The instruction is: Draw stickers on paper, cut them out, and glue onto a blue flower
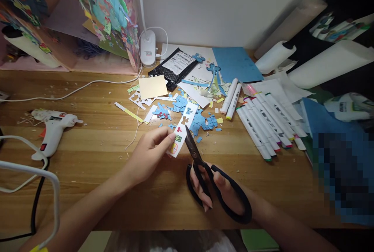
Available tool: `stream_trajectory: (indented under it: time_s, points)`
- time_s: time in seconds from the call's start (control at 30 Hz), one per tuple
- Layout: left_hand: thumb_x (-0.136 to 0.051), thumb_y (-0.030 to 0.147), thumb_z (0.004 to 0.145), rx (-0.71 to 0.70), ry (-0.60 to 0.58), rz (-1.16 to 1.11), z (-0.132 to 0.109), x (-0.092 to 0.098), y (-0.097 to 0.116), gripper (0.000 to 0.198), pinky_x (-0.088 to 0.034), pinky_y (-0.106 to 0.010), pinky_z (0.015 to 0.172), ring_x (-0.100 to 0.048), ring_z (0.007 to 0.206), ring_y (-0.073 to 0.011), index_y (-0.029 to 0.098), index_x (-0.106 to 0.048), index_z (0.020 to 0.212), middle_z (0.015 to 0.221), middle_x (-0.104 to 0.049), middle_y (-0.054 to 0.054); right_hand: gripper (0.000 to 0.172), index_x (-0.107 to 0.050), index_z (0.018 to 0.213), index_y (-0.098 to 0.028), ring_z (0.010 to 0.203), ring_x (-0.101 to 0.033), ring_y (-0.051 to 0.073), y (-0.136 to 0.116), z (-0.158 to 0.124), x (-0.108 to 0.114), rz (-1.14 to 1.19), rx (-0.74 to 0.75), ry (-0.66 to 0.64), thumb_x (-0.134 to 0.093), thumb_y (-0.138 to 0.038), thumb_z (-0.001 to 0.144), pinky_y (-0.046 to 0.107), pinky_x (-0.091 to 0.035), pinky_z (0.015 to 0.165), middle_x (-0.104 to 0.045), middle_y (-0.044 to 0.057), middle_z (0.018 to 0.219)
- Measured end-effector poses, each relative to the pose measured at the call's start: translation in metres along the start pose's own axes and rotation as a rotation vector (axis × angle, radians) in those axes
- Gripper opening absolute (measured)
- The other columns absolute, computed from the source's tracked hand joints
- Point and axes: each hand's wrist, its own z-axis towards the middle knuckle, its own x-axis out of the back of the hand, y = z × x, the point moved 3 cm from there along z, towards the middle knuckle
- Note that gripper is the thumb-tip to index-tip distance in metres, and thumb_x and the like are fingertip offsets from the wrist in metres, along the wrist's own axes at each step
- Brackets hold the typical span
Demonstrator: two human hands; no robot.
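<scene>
I am seeing the paper strip [181, 129] running lengthwise away from me and a little to the right, its near end just above the wooden desk [96, 158] beside the blue scraps [201, 121]. My left hand [150, 151] is reaching in from the lower left, fingers pinching the strip's near end. My right hand [217, 187] is gripping the scissors [201, 166] through the black loops, the blades pointing away and closing against the strip's right edge.
</scene>
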Motion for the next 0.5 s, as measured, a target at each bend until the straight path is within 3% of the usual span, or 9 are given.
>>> stream_trajectory:
  time_s: [0.3,0.5]
  points:
    - [-0.038,0.032,0.09,-0.12,0.008,0.249,-0.0062,0.0007,0.0035,0.03,-0.031,-0.022,0.054,-0.04,0.056,-0.0103,0.018,-0.043,0.064,0.059,-0.043,0.003,0.063,-0.046,0.077,-0.017,0.041,-0.035,0.007,0.0016,-0.0016,-0.0025,-0.066,-0.013,-0.012,-0.031,-0.078,0.072,0.02,-0.035,0.043,-0.038,-0.007,0.05]
    - [-0.039,0.032,0.09,-0.112,0.014,0.183,-0.0048,0.0017,0.0018,0.031,-0.029,-0.022,0.051,-0.038,0.054,-0.0096,0.018,-0.042,0.063,0.058,-0.041,0.004,0.064,-0.045,0.074,-0.017,0.039,-0.033,0.007,0.0005,-0.0018,-0.0013,-0.088,-0.039,0.002,-0.037,-0.08,0.066,0.02,-0.033,0.041,-0.038,-0.008,0.047]
